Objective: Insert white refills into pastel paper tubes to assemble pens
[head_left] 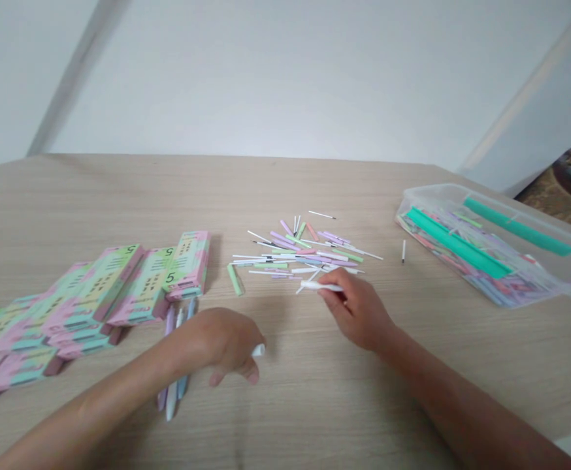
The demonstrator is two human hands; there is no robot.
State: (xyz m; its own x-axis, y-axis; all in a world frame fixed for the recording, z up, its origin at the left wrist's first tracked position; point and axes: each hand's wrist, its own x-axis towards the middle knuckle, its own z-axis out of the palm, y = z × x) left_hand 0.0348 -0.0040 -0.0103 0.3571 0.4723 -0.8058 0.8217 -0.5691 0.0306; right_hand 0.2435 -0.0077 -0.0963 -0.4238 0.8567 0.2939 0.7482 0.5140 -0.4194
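Note:
My right hand [358, 310] pinches a white pen piece [315, 286], its tapered end pointing left at the near edge of a loose pile of pen parts [309, 251]. The pile mixes thin white refills with purple, green, pink and white barrel pieces. Lower left of it, my left hand [229, 343] is curled, palm down, around a white pen barrel piece [259, 350]; only its end shows past the fingers. Under and beside my left wrist lie several pens, among them a white pen [172, 399], a purple one and a blue one.
Stacked pink, green and yellow boxes [94, 287] marked 5 stand at the left. A clear plastic bin [515, 215] with teal strips, full of pen parts, sits at the right. Between bin and pile lies a single refill [404, 251]. A white wall [276, 85] rises behind the table.

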